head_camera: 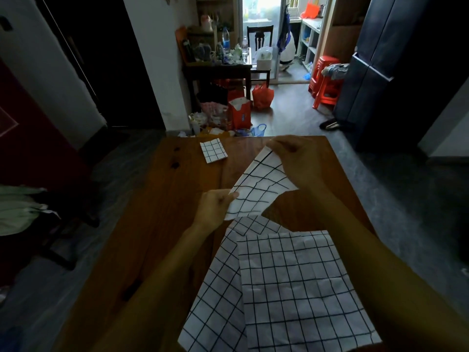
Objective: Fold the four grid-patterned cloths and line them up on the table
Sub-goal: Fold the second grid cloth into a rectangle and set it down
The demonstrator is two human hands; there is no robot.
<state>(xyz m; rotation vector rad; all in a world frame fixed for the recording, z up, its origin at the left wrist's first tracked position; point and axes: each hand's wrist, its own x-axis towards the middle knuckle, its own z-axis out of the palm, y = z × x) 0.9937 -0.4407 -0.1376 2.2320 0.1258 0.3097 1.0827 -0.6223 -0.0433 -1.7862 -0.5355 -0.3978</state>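
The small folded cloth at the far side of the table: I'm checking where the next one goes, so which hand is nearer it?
Right. The right hand is level with the small folded cloth, off to its right; the left hand sits nearer the person.

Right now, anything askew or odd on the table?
Slightly. The folded cloth at the far edge sits rotated, not square to the table. The two flat cloths near the person overlap crookedly. Both hands hold a third cloth mid-fold. No damage visible.
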